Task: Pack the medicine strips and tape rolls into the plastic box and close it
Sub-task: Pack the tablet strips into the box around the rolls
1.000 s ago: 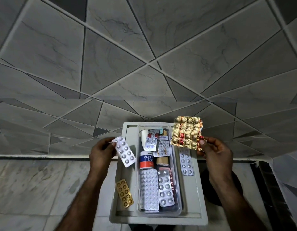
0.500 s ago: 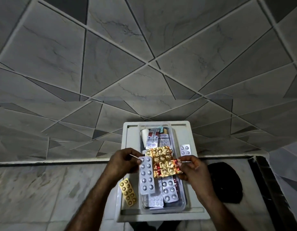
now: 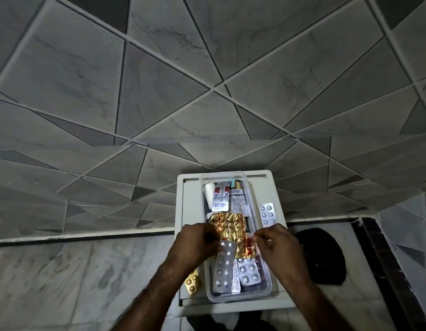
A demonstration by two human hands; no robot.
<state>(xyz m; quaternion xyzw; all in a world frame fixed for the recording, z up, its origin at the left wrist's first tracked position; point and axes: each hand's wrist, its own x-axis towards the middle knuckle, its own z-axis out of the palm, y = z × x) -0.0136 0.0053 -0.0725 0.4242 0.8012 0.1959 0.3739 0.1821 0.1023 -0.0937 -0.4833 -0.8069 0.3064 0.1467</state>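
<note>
The clear plastic box (image 3: 266, 290) stands open on a white tray (image 3: 190, 206), full of medicine strips. A white roll (image 3: 209, 193) and printed strips (image 3: 221, 199) fill its far end. A crumpled gold strip (image 3: 227, 227) lies across the middle of the box. My right hand (image 3: 277, 246) pinches its right edge. My left hand (image 3: 195, 244) grips the top of a long silver blister strip (image 3: 223, 267) that lies lengthwise over the near half. Beside that strip sits a short silver blister (image 3: 250, 271). No lid is in view.
A silver strip (image 3: 268, 213) lies on the tray to the right of the box. A small gold strip (image 3: 192, 283) lies on the tray to the left, partly under my left forearm. A black object (image 3: 320, 256) rests on the floor to the right. A tiled wall rises behind.
Both hands came down over the box. The gold strip went from the air at the right into the middle of the box. The silver strip swung from the left into the near half.
</note>
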